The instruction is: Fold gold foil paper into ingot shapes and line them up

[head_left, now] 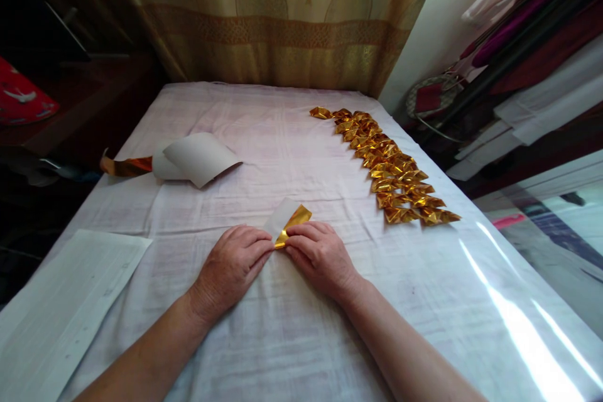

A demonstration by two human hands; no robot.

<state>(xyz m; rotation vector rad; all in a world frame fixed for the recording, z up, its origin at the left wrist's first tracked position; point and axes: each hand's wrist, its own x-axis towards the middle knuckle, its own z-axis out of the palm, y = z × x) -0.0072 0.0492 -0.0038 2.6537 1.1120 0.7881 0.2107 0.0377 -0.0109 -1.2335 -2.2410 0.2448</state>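
Observation:
A small sheet of gold foil paper [288, 223] with a white back lies on the white cloth-covered table [282, 326], partly folded. My left hand [233, 264] and my right hand [320, 254] both rest knuckles-up on the cloth, fingertips pinched together on the sheet's near corner. The fingers of both hands are closed on the paper. A long row of several folded gold paper pieces [391, 169] lies to the right, running from the far side toward me.
A curled stack of white-backed sheets [198, 157] with a gold edge [125, 166] lies at the left. A white paper sheet [61, 308] hangs at the near left corner. A patterned curtain [282, 19] hangs behind. Clutter and shiny plastic [532, 326] crowd the right.

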